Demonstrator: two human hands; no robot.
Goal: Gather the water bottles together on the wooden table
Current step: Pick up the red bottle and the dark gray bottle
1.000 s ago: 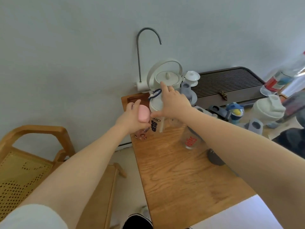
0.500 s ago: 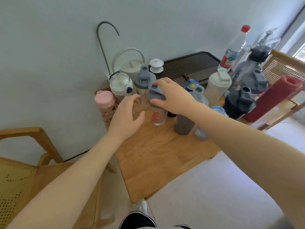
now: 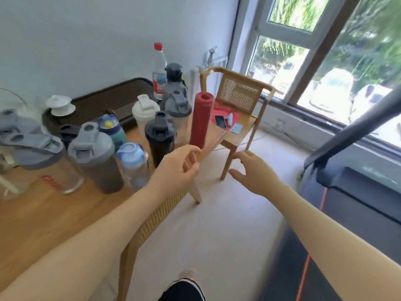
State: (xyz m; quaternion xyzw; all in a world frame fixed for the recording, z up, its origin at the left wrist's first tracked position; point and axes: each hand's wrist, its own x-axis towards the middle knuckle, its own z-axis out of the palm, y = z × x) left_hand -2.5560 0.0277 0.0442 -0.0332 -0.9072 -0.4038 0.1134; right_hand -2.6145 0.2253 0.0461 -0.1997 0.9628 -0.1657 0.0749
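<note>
Several water bottles stand on the wooden table (image 3: 43, 213). A tall red bottle (image 3: 201, 119) stands at the table's right corner, a black shaker (image 3: 160, 137) just left of it. Further left are a small blue-lidded bottle (image 3: 132, 164), a dark grey-lidded shaker (image 3: 95, 157) and a clear shaker with red print (image 3: 46, 164). A white shaker (image 3: 144, 112), grey bottles (image 3: 175, 90) and a red-capped plastic bottle (image 3: 159, 70) stand behind. My left hand (image 3: 178, 168) hovers empty just below the red bottle. My right hand (image 3: 252, 172) is spread open over the floor, right of the table.
A dark slatted tray (image 3: 104, 101) with a white lidded cup (image 3: 60, 104) lies at the table's back. A wooden cane chair (image 3: 238, 94) with a phone (image 3: 221, 121) on it stands right of the table. A treadmill (image 3: 351, 192) fills the right side, under a window.
The view has swung right. Both hands left the clear shakers at the table's left and moved right; they now hang empty near the red bottle.
</note>
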